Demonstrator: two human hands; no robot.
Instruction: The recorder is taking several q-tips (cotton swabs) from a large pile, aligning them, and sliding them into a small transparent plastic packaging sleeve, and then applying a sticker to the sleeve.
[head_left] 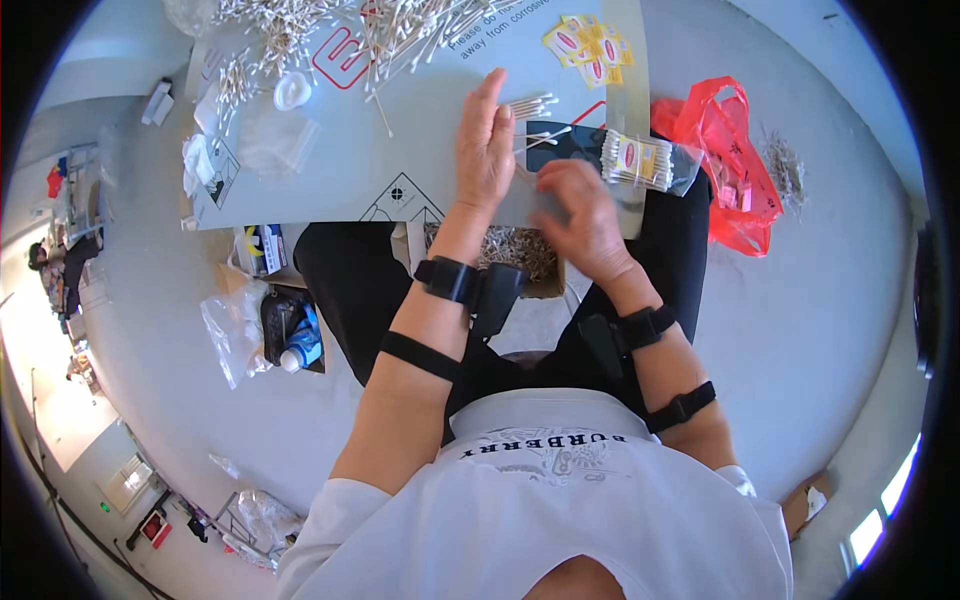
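My left hand (485,155) is on the table with its fingers stretched out and pressed side by side, palm facing right. Against its palm side lies a small bunch of cotton swabs (530,106), and a few loose swabs (548,136) lie just below. My right hand (583,215) is over the table's near edge, slightly blurred, its fingers curved and thumb apart; nothing shows in it. Right of it, a clear bag of cotton swabs (640,162) with a yellow label lies at the table's edge. Yellow label cards (590,48) are spread farther back.
Heaps of cotton swabs (425,35) cover the back of the table (340,185). At left are a round white container (292,91) and clear plastic bags (275,145). Below the near edge stands a box of swabs (540,285). A red plastic bag (735,130) is at right.
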